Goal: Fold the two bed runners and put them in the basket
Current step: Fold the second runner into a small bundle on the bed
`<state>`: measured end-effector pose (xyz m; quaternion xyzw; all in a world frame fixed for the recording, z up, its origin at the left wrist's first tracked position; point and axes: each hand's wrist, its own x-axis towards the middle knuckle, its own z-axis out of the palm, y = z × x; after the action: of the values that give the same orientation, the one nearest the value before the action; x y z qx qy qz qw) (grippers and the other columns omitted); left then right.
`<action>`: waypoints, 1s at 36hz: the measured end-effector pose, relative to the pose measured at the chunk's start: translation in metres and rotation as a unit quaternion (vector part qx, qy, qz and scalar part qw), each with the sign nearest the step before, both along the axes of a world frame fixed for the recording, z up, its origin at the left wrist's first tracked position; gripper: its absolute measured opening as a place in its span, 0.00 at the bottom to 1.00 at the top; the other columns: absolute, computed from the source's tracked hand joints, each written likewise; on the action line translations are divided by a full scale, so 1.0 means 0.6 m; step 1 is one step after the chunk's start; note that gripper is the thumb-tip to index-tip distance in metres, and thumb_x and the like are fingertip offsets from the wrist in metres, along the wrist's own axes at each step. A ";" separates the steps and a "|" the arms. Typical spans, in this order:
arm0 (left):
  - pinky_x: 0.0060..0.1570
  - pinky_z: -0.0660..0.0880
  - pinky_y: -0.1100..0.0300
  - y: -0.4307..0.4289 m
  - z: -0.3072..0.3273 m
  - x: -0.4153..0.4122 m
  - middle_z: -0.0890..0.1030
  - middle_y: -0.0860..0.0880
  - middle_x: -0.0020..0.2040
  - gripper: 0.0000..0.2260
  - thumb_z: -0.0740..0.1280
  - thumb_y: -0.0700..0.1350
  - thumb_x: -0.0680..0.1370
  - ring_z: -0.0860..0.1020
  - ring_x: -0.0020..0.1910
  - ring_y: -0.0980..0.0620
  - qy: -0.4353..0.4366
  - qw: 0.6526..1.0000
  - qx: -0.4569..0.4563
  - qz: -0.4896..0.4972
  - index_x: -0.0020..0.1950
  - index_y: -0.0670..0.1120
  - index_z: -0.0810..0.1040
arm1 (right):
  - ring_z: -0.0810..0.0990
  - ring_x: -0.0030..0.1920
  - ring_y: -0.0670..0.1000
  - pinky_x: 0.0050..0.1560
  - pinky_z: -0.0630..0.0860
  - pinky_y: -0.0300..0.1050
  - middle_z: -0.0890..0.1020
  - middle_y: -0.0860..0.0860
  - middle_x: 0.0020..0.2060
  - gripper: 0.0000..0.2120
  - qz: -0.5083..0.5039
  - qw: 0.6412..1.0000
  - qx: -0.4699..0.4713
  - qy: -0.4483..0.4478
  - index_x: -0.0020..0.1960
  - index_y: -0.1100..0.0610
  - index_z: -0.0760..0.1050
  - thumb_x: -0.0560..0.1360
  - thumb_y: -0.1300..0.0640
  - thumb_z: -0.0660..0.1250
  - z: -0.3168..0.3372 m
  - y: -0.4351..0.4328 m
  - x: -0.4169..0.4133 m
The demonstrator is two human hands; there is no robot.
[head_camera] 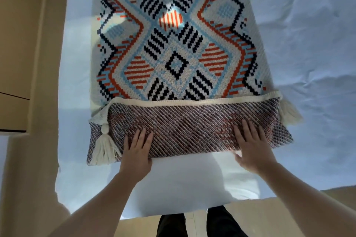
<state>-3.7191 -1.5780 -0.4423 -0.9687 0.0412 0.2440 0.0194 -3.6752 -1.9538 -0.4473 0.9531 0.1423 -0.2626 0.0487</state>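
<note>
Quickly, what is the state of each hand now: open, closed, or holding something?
Left hand: open, fingers straight, pressing the folded end of the bed runner.
Right hand: open, flat on the same fold.

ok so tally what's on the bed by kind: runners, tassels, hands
bed runner: 1, near end folded over
tassels: 2, left tassel and right tassel
hands: 2, left hand and right hand, both flat on the fold
total: 5
</note>
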 end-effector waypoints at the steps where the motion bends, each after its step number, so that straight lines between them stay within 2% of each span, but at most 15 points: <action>1: 0.71 0.55 0.35 0.002 0.002 0.003 0.63 0.41 0.76 0.40 0.74 0.45 0.67 0.59 0.76 0.40 0.000 1.000 0.000 0.014 0.76 0.46 0.61 | 0.59 0.73 0.67 0.71 0.48 0.63 0.59 0.66 0.74 0.46 -0.013 1.000 -0.014 -0.007 0.76 0.59 0.53 0.66 0.46 0.73 -0.001 -0.004 -0.003; 3: 0.72 0.50 0.37 0.004 0.005 0.008 0.58 0.42 0.78 0.39 0.71 0.41 0.70 0.55 0.77 0.42 -0.005 1.000 0.006 0.019 0.78 0.47 0.58 | 0.63 0.71 0.69 0.70 0.54 0.67 0.64 0.68 0.71 0.41 -0.035 0.998 -0.047 -0.032 0.73 0.63 0.63 0.64 0.57 0.75 0.006 -0.011 -0.003; 4: 0.73 0.46 0.38 0.004 0.005 0.011 0.56 0.43 0.79 0.37 0.68 0.40 0.72 0.51 0.78 0.43 -0.004 1.000 0.006 0.019 0.78 0.48 0.55 | 0.63 0.70 0.70 0.70 0.55 0.68 0.64 0.69 0.71 0.38 -0.040 0.997 -0.058 -0.044 0.72 0.63 0.65 0.65 0.59 0.75 0.010 -0.014 -0.001; 8: 0.73 0.41 0.40 0.003 0.007 0.019 0.51 0.45 0.80 0.34 0.61 0.38 0.76 0.46 0.79 0.45 -0.005 0.999 -0.016 0.037 0.79 0.49 0.52 | 0.60 0.71 0.70 0.70 0.57 0.67 0.60 0.70 0.72 0.33 -0.055 0.993 -0.080 -0.067 0.72 0.64 0.65 0.69 0.60 0.72 0.018 -0.023 0.007; 11: 0.73 0.41 0.41 0.004 0.008 0.025 0.50 0.46 0.80 0.33 0.62 0.41 0.77 0.47 0.79 0.45 -0.001 1.000 -0.010 0.021 0.79 0.50 0.52 | 0.64 0.69 0.71 0.69 0.61 0.67 0.64 0.71 0.70 0.32 -0.056 0.992 -0.066 -0.086 0.69 0.65 0.68 0.68 0.59 0.74 0.016 -0.020 0.006; 15: 0.73 0.50 0.39 0.011 0.003 0.031 0.62 0.44 0.77 0.33 0.71 0.48 0.72 0.58 0.76 0.42 -0.001 1.000 -0.018 -0.011 0.75 0.49 0.65 | 0.72 0.64 0.70 0.63 0.67 0.71 0.73 0.69 0.64 0.33 -0.065 0.993 -0.054 -0.085 0.63 0.64 0.75 0.62 0.54 0.79 0.016 0.006 -0.013; 17: 0.70 0.57 0.37 0.015 -0.002 0.032 0.68 0.43 0.74 0.33 0.75 0.47 0.68 0.65 0.73 0.40 -0.016 0.999 -0.029 -0.027 0.72 0.48 0.71 | 0.72 0.63 0.69 0.61 0.67 0.71 0.75 0.67 0.62 0.30 -0.070 0.993 -0.054 -0.079 0.61 0.63 0.76 0.62 0.55 0.78 0.013 0.021 -0.023; 22: 0.69 0.63 0.39 0.033 0.002 0.033 0.75 0.41 0.67 0.30 0.75 0.37 0.64 0.72 0.67 0.40 -0.065 0.995 -0.072 -0.012 0.66 0.44 0.76 | 0.69 0.66 0.64 0.57 0.71 0.61 0.74 0.60 0.66 0.22 -0.195 0.974 -0.095 -0.068 0.62 0.56 0.75 0.69 0.58 0.72 0.024 0.046 -0.028; 24: 0.68 0.66 0.41 0.042 0.009 0.027 0.78 0.41 0.64 0.28 0.73 0.33 0.63 0.75 0.64 0.40 -0.076 0.994 -0.082 -0.010 0.63 0.42 0.78 | 0.69 0.65 0.62 0.51 0.75 0.57 0.76 0.58 0.63 0.19 -0.216 0.970 -0.088 -0.066 0.61 0.56 0.76 0.70 0.60 0.70 0.030 0.046 -0.029; 27: 0.58 0.75 0.44 0.054 0.023 0.028 0.82 0.43 0.57 0.26 0.74 0.29 0.60 0.81 0.55 0.40 -0.081 0.991 -0.101 0.019 0.57 0.42 0.82 | 0.73 0.59 0.59 0.39 0.79 0.52 0.79 0.55 0.55 0.10 -0.252 0.963 -0.032 -0.086 0.55 0.58 0.78 0.74 0.63 0.64 0.045 0.042 -0.022; 29: 0.49 0.78 0.47 0.058 0.041 0.043 0.84 0.44 0.51 0.23 0.73 0.29 0.60 0.82 0.49 0.41 -0.071 0.990 -0.106 0.052 0.54 0.42 0.83 | 0.76 0.52 0.60 0.36 0.75 0.50 0.80 0.55 0.52 0.08 -0.279 0.952 0.011 -0.128 0.52 0.58 0.77 0.76 0.62 0.62 0.061 0.040 -0.004; 31: 0.42 0.77 0.50 0.058 0.066 0.071 0.83 0.45 0.47 0.19 0.72 0.31 0.63 0.82 0.46 0.41 -0.081 0.988 -0.105 0.075 0.52 0.42 0.83 | 0.79 0.44 0.62 0.34 0.71 0.47 0.81 0.57 0.50 0.06 -0.304 0.935 0.047 -0.176 0.50 0.59 0.76 0.77 0.62 0.60 0.077 0.044 0.027; 33: 0.45 0.76 0.51 0.053 0.098 0.108 0.82 0.46 0.52 0.16 0.68 0.36 0.70 0.80 0.51 0.42 -0.086 0.986 -0.089 0.108 0.57 0.45 0.80 | 0.79 0.40 0.63 0.33 0.71 0.47 0.81 0.59 0.48 0.06 -0.318 0.922 0.076 -0.207 0.48 0.61 0.74 0.76 0.64 0.58 0.096 0.054 0.070; 36: 0.48 0.75 0.52 0.052 0.133 0.168 0.81 0.48 0.54 0.13 0.66 0.42 0.75 0.79 0.53 0.44 -0.104 0.981 -0.059 0.154 0.59 0.48 0.77 | 0.79 0.43 0.66 0.39 0.76 0.56 0.80 0.64 0.46 0.09 -0.304 0.916 0.086 -0.245 0.51 0.63 0.75 0.74 0.65 0.58 0.122 0.070 0.148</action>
<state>-3.6184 -1.5465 -0.3627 -0.9830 -0.0960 0.1390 -0.0717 -3.5864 -1.9117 -0.3742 0.9853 -0.1491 -0.0092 -0.0825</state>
